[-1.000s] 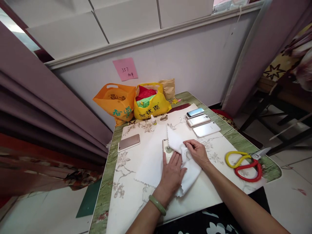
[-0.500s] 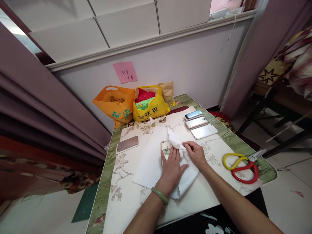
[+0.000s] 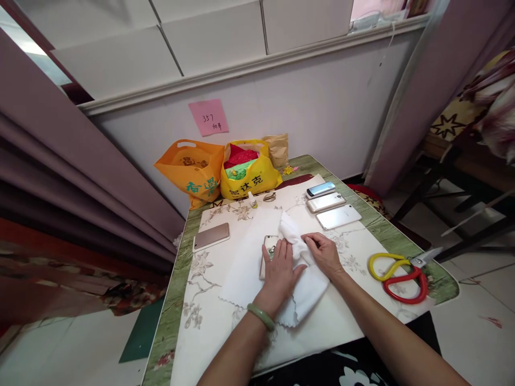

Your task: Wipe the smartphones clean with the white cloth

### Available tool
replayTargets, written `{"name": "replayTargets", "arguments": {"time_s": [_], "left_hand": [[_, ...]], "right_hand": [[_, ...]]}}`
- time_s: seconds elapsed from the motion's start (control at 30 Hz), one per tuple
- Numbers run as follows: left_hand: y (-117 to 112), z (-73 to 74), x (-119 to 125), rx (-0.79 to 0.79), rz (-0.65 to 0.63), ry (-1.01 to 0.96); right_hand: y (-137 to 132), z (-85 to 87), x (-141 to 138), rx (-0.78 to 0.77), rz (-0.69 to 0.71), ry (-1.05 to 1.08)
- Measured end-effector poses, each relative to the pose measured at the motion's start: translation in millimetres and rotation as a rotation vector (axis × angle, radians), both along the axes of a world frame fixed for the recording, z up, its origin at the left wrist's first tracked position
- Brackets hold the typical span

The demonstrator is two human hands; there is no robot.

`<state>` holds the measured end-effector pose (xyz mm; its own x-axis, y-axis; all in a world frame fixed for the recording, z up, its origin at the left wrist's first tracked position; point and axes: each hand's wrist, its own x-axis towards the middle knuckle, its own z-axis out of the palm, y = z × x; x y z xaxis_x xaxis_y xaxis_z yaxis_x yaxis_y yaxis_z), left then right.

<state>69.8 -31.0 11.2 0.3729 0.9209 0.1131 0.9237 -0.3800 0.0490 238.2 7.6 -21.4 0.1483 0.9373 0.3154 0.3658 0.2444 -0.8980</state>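
A phone with a ring holder on its back (image 3: 270,244) lies on a white cloth (image 3: 245,268) that is spread over the table. My left hand (image 3: 278,269) rests over the phone with its fingers stretched out, covering much of it. Just to the right, my right hand (image 3: 324,254) pinches a gathered, folded-over part of the cloth beside the phone. That fold runs from above the phone down towards the table's near side.
Three phones (image 3: 338,216) lie at the right rear, another phone (image 3: 211,237) at the left. Large scissors (image 3: 398,272) with red and yellow handles rest at the right edge. Behind stand an orange bag (image 3: 189,171), a yellow bag (image 3: 251,177) and a small bottle (image 3: 252,200).
My left hand and the phone beneath it have shifted slightly left on the cloth. My right hand keeps its pinch on the cloth in nearly the same spot.
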Motion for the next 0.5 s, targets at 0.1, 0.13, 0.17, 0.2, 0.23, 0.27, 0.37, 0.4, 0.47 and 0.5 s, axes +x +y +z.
{"name": "replayTargets", "arguments": {"time_s": [0.1, 0.13, 0.17, 0.2, 0.23, 0.27, 0.37, 0.4, 0.47, 0.5], "left_hand": [[-5.1, -4.7, -1.9, -0.005, 0.006, -0.001], [-12.0, -7.3, -4.9, -0.006, 0.002, 0.001], [-20.5, -9.8, -8.7, -0.010, -0.005, 0.003], [-29.5, -12.0, -12.6, -0.010, -0.009, 0.003], [-38.0, -13.5, -16.1, -0.010, -0.015, 0.005], [-44.9, -14.1, -18.6, -0.008, -0.024, 0.008], [-50.5, -8.9, -18.0, -0.001, -0.047, 0.010], [-46.8, -4.6, -15.2, -0.001, -0.055, 0.010], [-32.4, 7.3, -8.1, -0.002, -0.065, 0.014], [-23.1, 14.6, -5.0, -0.003, -0.073, 0.016]], "right_hand": [[-0.4, -0.6, -0.3, 0.002, -0.007, -0.001], [-0.5, -0.6, -0.4, 0.002, -0.008, 0.000], [-0.7, -0.5, -0.5, 0.001, -0.009, -0.001], [-0.8, -0.3, -0.5, 0.000, -0.008, -0.001], [-0.8, -0.1, -0.4, -0.001, -0.007, -0.002], [-0.8, 0.1, -0.4, -0.002, -0.005, -0.003], [-0.7, 0.7, -0.1, -0.006, -0.001, -0.006], [-0.8, 0.8, -0.1, -0.007, 0.000, -0.008], [-1.3, 1.2, -0.1, -0.007, 0.003, -0.011], [-1.6, 1.3, -0.2, -0.007, 0.003, -0.013]]}}
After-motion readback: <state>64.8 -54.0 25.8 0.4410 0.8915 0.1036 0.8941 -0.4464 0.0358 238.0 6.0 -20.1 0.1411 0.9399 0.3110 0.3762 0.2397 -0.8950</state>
